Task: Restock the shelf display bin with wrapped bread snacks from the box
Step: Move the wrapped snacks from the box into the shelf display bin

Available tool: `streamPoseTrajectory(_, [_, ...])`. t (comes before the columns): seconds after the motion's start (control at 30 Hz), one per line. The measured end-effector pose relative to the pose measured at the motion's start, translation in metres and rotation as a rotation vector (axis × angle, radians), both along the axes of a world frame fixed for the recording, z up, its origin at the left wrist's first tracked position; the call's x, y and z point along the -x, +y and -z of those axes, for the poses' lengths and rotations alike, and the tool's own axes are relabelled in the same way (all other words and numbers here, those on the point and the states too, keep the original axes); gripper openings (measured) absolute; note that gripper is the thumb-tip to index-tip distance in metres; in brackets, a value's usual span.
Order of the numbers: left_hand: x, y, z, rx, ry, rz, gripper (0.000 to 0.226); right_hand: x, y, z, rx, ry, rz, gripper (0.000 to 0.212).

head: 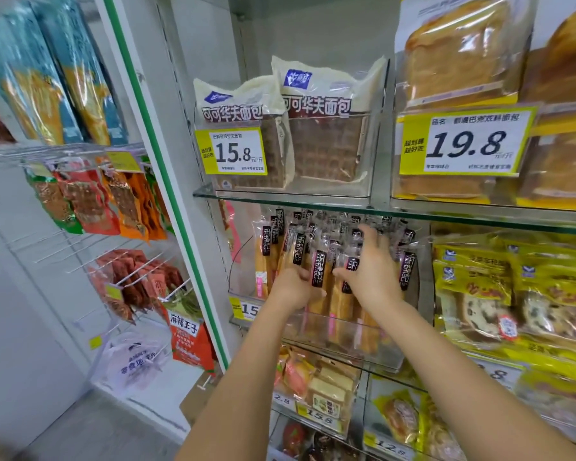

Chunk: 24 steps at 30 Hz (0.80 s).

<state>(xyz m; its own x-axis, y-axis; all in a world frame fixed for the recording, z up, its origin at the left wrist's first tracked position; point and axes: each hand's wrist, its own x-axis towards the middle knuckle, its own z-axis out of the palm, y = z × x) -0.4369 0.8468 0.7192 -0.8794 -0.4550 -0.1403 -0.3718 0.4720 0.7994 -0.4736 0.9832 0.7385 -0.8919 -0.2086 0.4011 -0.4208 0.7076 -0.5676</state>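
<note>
Both bare forearms reach up from the bottom edge toward the middle shelf. Low down, behind the left forearm, a brown cardboard box (191, 403) shows only a corner. The left hand (291, 289) has its fingers curled round one long wrapped bread snack (319, 272) with a black label, holding it upright at the front of the clear bin (333, 337). Just beside it, the right hand (371, 267) lies wide, with fingers spread and fairly straight against the tops of the packs, thumb pointing toward the left hand. Whether it pinches anything I cannot tell.

The bin sits at the left end of the middle shelf and is crowded with upright bread snacks (266, 257), their tops reaching almost to the glass shelf (280, 194) above. A yellow price tag (246, 308) is fixed at the bin's front left corner. To the right of the bin stand yellow bags (473, 277) of sliced bread.

On the glass shelf above stand two waffle bread packs (326, 134) behind a tag reading 15.8 (235, 151). Loaf bags (459, 51) stand right of them behind a tag reading 19.8 (466, 141). Far left, past the green-edged post, snack packets (90, 201) hang on wire hooks.
</note>
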Motion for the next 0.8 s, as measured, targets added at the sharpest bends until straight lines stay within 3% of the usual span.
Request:
streamPoseTrajectory(0.1, [-0.001,0.0,0.004,0.045,-0.013,0.008,0.046,0.0,0.003,0.001,-0.132,0.033,-0.027,0.058])
streamPoseTrajectory(0.27, [-0.015,0.004,0.004,0.153,0.026,0.015,0.056,-0.006,0.005,0.002,-0.229,0.074,-0.015,0.065])
streamPoseTrajectory(0.37, [-0.04,0.0,0.0,0.176,0.175,-0.023,0.049,-0.017,0.006,-0.003,-0.12,0.154,-0.03,0.064])
streamPoseTrajectory(0.53, [-0.119,-0.006,0.011,0.071,0.421,-0.086,0.028,-0.067,-0.002,-0.009,0.08,0.225,-0.233,0.028])
streamPoseTrajectory(0.6, [-0.16,-0.009,0.028,0.032,0.418,-0.113,0.015,-0.095,-0.01,0.002,0.094,0.178,-0.32,0.023])
streamPoseTrajectory(0.67, [-0.197,-0.013,0.056,0.029,0.356,-0.147,0.008,-0.12,-0.021,0.028,0.02,0.154,-0.347,0.033])
streamPoseTrajectory(0.8, [-0.263,-0.024,0.127,-0.036,0.176,-0.253,0.028,-0.161,-0.044,0.11,-0.223,-0.03,-0.411,0.044])
